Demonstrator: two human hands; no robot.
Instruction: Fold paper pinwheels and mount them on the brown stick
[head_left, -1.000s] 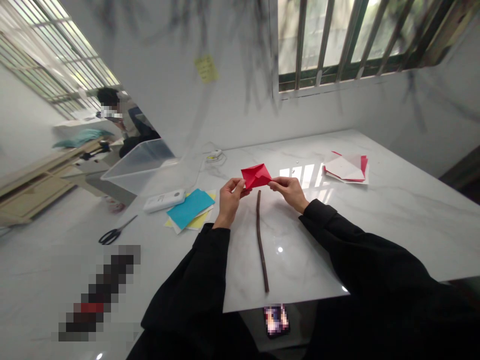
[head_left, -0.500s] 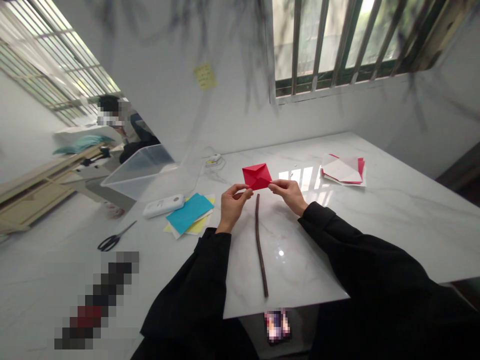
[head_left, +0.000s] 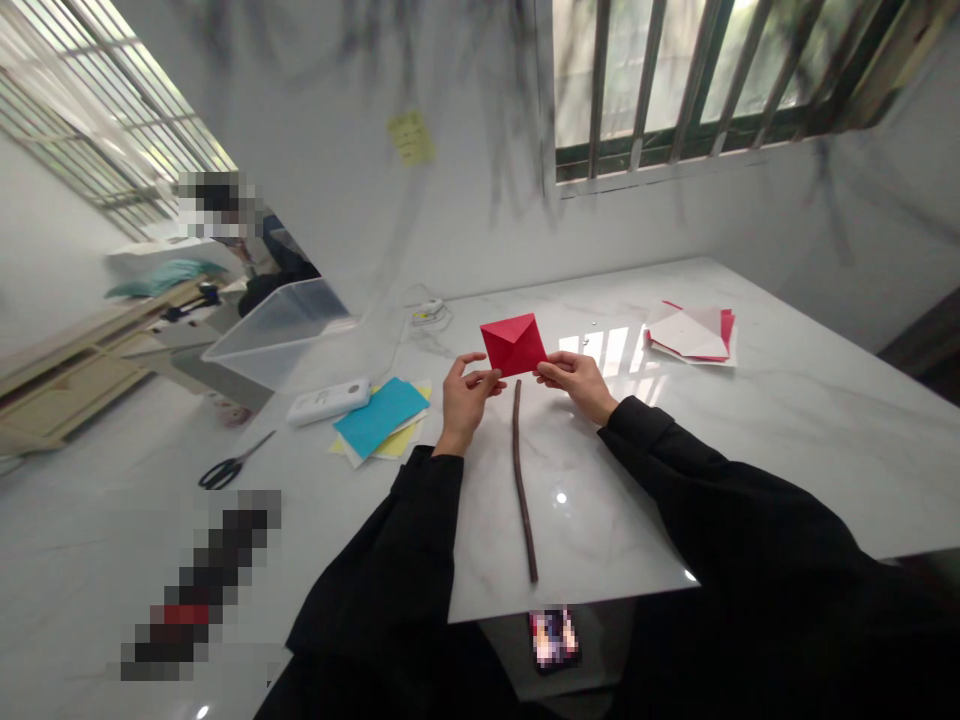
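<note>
A small red paper envelope (head_left: 514, 346) with a triangular flap is held up above the table between both hands. My left hand (head_left: 466, 398) pinches its lower left corner between thumb and fingers. At the lower right corner, the thumb and fingers of my right hand (head_left: 579, 382) are closed on it. Below the envelope a thin, slightly bent dark brown stick (head_left: 520, 480) lies lengthwise on the white marbled table (head_left: 615, 520), between my forearms.
Left of my hands lie blue and yellow paper sheets (head_left: 382, 418), a white device (head_left: 328, 401) and black-handled scissors (head_left: 236, 462). A clear plastic bin (head_left: 277, 335) stands behind them. Red and white papers (head_left: 690, 332) rest at the right. A person (head_left: 259, 250) sits in the far left background.
The envelope has been raised slightly and tilted, so its front and flap face me more. Both hands keep hold of its lower corners. The camera view has shifted a little.
</note>
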